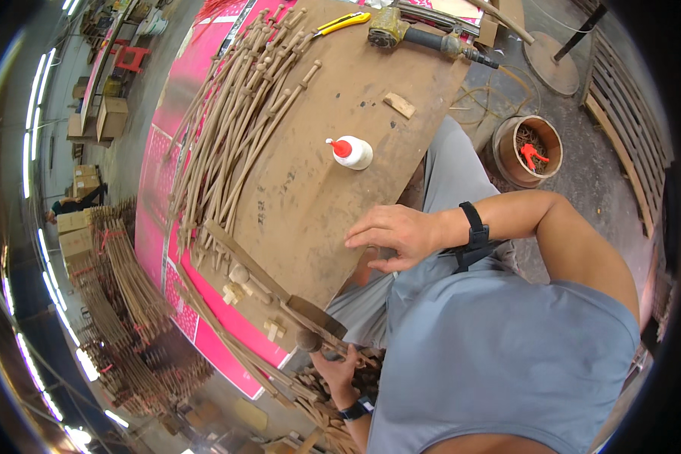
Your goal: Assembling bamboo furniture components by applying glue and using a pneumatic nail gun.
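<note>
Low in the view, my left hand (337,371) is closed around a brown wooden rod with a round knob (309,340); part of the grip is hidden. Beside it, a long flat wooden bar (242,257) slants across the table corner, with a darker block (315,315) at its near end. My right hand (397,234) hovers at the table's edge, fingers loosely stretched and nothing in them. A white glue bottle with a red nozzle (353,153) stands beyond that hand. Small pale wooden pieces (274,329) lie near the bar.
A large heap of knobbed wooden rods (231,129) covers the table's left side. Farther back lie a yellow cutter knife (343,23), a power tool (424,38) and a wood scrap (399,105). A round bin (530,151) stands on the floor to the right, near a slatted pallet (620,136).
</note>
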A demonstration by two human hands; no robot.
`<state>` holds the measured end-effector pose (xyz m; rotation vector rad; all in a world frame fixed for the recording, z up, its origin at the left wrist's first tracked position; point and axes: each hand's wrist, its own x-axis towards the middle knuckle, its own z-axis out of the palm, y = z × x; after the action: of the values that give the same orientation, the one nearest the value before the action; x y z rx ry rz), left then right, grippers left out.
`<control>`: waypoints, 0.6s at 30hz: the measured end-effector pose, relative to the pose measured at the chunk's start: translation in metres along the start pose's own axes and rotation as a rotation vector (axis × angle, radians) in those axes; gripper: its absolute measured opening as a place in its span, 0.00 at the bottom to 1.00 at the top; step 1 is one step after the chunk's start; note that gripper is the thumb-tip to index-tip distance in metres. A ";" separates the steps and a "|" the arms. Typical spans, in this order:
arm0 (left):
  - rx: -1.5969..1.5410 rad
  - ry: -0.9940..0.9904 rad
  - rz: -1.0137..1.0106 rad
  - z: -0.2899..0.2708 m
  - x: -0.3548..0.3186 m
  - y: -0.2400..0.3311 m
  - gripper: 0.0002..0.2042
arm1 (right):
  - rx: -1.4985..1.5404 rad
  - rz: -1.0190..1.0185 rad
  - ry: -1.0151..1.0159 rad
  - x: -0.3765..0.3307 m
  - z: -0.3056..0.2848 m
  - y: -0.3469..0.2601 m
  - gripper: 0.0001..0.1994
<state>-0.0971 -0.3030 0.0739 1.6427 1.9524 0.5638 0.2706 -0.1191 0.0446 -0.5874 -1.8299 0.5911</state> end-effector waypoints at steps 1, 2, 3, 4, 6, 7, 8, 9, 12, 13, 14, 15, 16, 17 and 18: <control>0.000 -0.017 -0.008 -0.002 -0.001 0.000 0.43 | 0.010 0.002 -0.024 0.000 0.003 -0.001 0.29; 0.001 -0.033 -0.016 -0.003 -0.002 0.001 0.42 | 0.020 0.004 -0.048 0.000 0.005 -0.002 0.28; 0.003 -0.032 -0.019 -0.004 -0.004 0.001 0.42 | 0.023 0.003 -0.048 0.000 0.007 -0.004 0.28; 0.006 -0.034 -0.048 -0.004 -0.005 0.003 0.42 | 0.049 0.018 -0.083 0.000 0.008 -0.006 0.26; 0.008 -0.034 -0.080 -0.004 -0.006 0.005 0.41 | 0.078 0.032 -0.121 0.000 0.009 -0.008 0.25; -0.002 -0.039 -0.061 -0.004 -0.004 0.006 0.41 | 0.071 0.021 -0.123 0.001 0.008 -0.008 0.24; -0.012 -0.044 -0.041 -0.004 -0.004 0.007 0.41 | 0.064 0.011 -0.124 0.001 0.007 -0.009 0.23; -0.012 -0.044 -0.042 -0.004 -0.004 0.006 0.41 | 0.065 0.011 -0.124 0.001 0.006 -0.009 0.23; -0.012 -0.044 -0.044 -0.001 -0.001 0.006 0.41 | 0.065 0.019 -0.125 0.000 0.001 -0.008 0.22; -0.008 -0.040 -0.055 -0.002 -0.003 0.005 0.41 | 0.063 0.024 -0.128 0.000 0.001 -0.009 0.22; -0.003 -0.036 -0.065 -0.003 -0.004 0.005 0.41 | 0.061 0.028 -0.131 -0.001 0.001 -0.011 0.22; -0.003 -0.038 -0.067 -0.003 -0.005 0.007 0.41 | 0.062 0.030 -0.131 -0.002 0.001 -0.012 0.22; -0.023 0.014 -0.023 -0.001 -0.004 0.008 0.40 | 0.063 0.030 -0.141 -0.001 0.003 -0.011 0.21; -0.044 0.069 0.021 0.001 -0.004 0.010 0.39 | 0.065 0.027 -0.152 0.000 0.004 -0.010 0.21; -0.048 0.082 0.017 0.001 -0.003 0.011 0.39 | 0.069 0.016 -0.161 0.001 0.006 -0.011 0.21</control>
<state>-0.0876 -0.3042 0.0805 1.6311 1.9689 0.6894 0.2632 -0.1273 0.0507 -0.5215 -1.9480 0.7275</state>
